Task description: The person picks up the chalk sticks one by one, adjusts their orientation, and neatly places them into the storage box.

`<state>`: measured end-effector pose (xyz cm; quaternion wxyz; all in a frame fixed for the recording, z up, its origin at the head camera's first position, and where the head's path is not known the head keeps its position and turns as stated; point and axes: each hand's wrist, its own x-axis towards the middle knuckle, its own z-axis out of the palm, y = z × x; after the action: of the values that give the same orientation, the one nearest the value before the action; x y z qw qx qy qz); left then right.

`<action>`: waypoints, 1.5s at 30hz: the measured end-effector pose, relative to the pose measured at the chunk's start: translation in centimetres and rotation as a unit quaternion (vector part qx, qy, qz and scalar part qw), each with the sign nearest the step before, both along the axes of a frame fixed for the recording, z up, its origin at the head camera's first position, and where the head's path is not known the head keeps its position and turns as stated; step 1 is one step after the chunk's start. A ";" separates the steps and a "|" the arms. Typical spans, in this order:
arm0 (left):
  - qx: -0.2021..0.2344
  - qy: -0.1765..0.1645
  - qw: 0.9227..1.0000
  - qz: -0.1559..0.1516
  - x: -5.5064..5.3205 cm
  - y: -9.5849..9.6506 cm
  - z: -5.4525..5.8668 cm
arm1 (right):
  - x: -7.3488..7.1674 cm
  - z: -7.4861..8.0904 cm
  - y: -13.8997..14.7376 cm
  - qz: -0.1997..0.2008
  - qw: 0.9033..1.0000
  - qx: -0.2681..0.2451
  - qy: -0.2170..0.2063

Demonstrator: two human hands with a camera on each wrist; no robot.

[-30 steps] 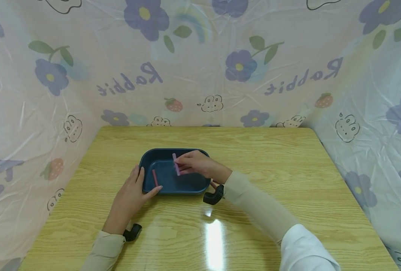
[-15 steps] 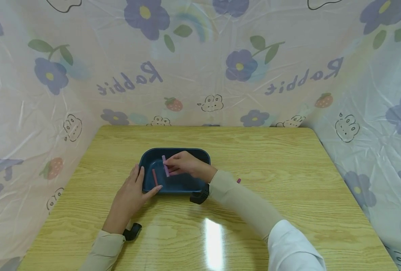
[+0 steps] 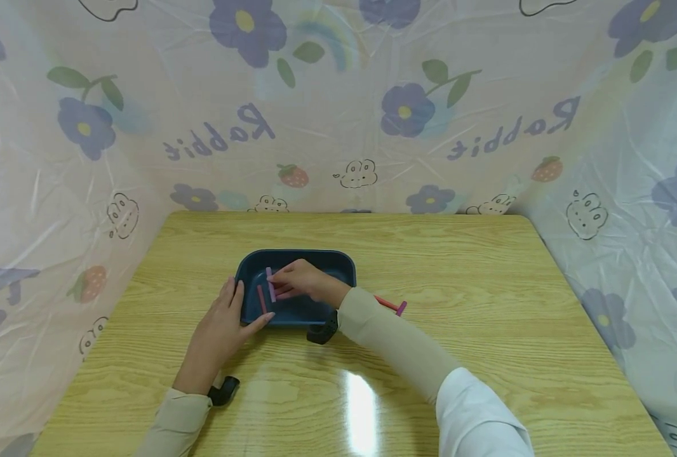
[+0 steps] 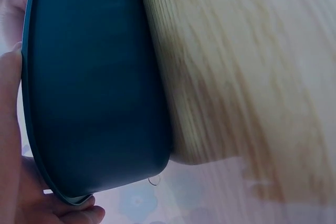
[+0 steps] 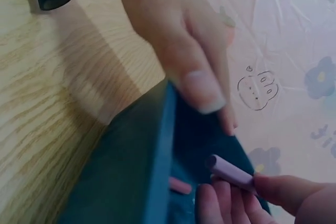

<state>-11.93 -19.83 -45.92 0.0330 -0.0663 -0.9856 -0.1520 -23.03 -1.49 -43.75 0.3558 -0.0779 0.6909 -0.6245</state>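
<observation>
A dark blue tray (image 3: 310,317) stands on the wooden table. My left hand (image 3: 220,327) holds its near left corner, fingers along the left rim and thumb over the front rim; the left wrist view shows that hand against the tray wall (image 4: 94,87). Inside the tray, my right hand (image 3: 307,281) pinches a purple stick of chalk (image 3: 270,284) between thumb and fingers; its free end shows in the right wrist view, where the chalk (image 5: 231,172) is held just above the tray floor. A red stick of chalk (image 3: 261,299) lies to its left, near my left thumb.
Right of the tray, a red chalk (image 3: 385,302) and a magenta chalk (image 3: 401,308) lie on the table (image 3: 464,266), partly hidden by my right sleeve (image 3: 395,336). A printed cloth (image 3: 338,127) hangs behind the table and at both sides.
My right hand has moved left and slightly down inside the tray with the purple chalk, close beside the red one. The chalks right of the tray have come into view. My left hand stays put.
</observation>
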 end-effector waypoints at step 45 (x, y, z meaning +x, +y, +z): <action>-0.009 0.001 1.000 -0.001 0.1 0.2 0.1 | 0.1 -2.9 -1.7 0.011 0.990 0.106 0.096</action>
<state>-11.79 -19.68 -45.79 0.0334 -0.0677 -0.9868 -0.1431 -22.91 -3.23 -46.67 0.3011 -0.1071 0.7832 -0.5333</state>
